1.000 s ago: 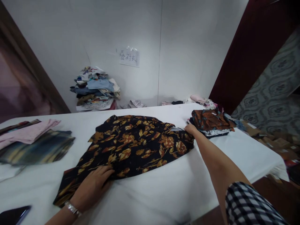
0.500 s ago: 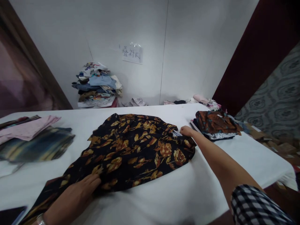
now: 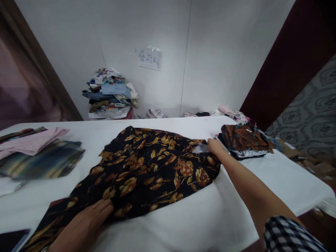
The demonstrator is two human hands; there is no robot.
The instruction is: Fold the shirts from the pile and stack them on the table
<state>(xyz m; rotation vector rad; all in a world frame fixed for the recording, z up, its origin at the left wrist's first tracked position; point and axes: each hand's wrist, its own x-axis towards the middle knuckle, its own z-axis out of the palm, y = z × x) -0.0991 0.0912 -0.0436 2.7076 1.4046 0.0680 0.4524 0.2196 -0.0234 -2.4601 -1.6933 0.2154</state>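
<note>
The left hand lies flat, fingers together, pressing the near hem of a dark floral shirt spread on the white table. The right hand pinches the shirt's far edge by the collar, just beside a folded stack.

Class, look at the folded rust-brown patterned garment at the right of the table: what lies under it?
Under the rust-brown garment the edges of dark and white-patterned folded clothes show, stacked on the white table. Their middles are covered, so the count is unclear.
</note>
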